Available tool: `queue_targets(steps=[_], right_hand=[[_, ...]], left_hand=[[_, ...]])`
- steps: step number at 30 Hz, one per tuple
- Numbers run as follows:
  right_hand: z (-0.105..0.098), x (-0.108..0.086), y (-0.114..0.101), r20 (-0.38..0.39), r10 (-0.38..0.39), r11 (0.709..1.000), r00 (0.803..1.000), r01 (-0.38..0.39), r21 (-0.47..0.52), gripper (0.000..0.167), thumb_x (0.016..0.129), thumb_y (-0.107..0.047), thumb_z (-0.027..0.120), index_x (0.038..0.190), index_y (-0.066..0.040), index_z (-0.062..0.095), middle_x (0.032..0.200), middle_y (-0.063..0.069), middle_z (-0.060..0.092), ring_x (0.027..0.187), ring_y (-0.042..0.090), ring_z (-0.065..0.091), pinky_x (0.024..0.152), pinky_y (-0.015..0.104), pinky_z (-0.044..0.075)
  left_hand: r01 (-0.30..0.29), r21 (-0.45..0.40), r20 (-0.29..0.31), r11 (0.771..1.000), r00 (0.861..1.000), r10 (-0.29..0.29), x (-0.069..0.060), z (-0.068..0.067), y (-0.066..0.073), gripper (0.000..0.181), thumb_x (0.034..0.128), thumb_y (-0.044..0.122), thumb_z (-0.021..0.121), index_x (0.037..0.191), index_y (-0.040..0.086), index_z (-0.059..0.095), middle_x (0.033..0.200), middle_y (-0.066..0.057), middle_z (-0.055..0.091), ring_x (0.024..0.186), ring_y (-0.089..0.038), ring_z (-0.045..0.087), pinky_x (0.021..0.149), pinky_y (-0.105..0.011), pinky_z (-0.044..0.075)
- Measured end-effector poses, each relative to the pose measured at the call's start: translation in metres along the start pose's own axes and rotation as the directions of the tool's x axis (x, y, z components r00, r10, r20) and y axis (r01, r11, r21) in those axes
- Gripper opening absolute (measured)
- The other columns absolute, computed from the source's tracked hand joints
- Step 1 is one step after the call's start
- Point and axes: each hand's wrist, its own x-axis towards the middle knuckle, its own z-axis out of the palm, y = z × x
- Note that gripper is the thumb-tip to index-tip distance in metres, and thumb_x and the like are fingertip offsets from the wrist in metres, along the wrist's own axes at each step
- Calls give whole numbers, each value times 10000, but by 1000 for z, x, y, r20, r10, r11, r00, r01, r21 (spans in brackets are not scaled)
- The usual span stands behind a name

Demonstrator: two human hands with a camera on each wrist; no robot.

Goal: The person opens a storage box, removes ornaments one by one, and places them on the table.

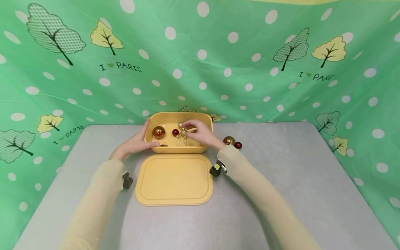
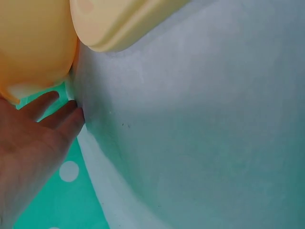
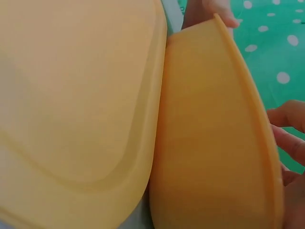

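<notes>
A yellow plastic box [image 1: 179, 149] stands at the back of the table. My left hand [image 1: 135, 141] holds its left end, the thumb over the front rim and the fingers along the outside. In the left wrist view those fingers [image 2: 59, 117] look fairly straight. My right hand [image 1: 200, 132] reaches inside and pinches a small gold Christmas ball [image 1: 183, 132]. Around it in the box are a large copper-coloured ball [image 1: 158, 132], a small red ball [image 1: 175, 133] and another small gold ball [image 1: 180, 125]. The right wrist view hides the pinch behind the box wall [image 3: 214, 119].
A flat yellow lid [image 1: 175, 180] lies on the grey table [image 1: 281, 173] just in front of the box. Right of the box, beside my right wrist, sit a larger gold ball [image 1: 229, 140] and a small red ball [image 1: 238, 145]. A green dotted cloth [image 1: 200, 83] hangs close behind.
</notes>
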Motion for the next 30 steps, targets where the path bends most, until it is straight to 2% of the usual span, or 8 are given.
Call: queue_targets(steps=[5,12,19,30], right_hand=[[3,9,6,37,43,999,998,-43,-15,348,902,-3,643,1236,73,582,1268,217,562,1162,345,531,961,353,458],[6,17,12,66,122,990,990,-117,-73,370,906,-39,641,1262,40,577,1292,178,553,1196,296,509,1011,363,411],[9,22,12,74,221,975,972,-219,-36,393,901,-21,646,1284,23,573,1223,163,581,1071,257,555,899,304,465],[14,26,17,150,237,966,960,-217,-138,291,895,0,659,1185,5,640,1190,131,611,1100,270,577,847,296,490]], left_hand=[[10,7,9,1000,1000,-10,0,0,2,1176,861,288,732,1502,176,-247,1557,-259,-123,1402,-489,31,1115,-582,74],[20,18,17,1000,1000,-21,0,0,3,1169,864,297,724,1502,175,-248,1555,-270,-112,1396,-501,42,1110,-594,86],[13,-9,25,1000,1000,-13,0,-2,3,1159,868,283,715,1501,192,-252,1559,-241,-150,1406,-481,-5,1104,-609,54],[28,-7,23,1000,999,-28,-1,0,5,1155,873,305,709,1500,181,-253,1557,-244,-153,1408,-476,-9,1109,-600,52]])
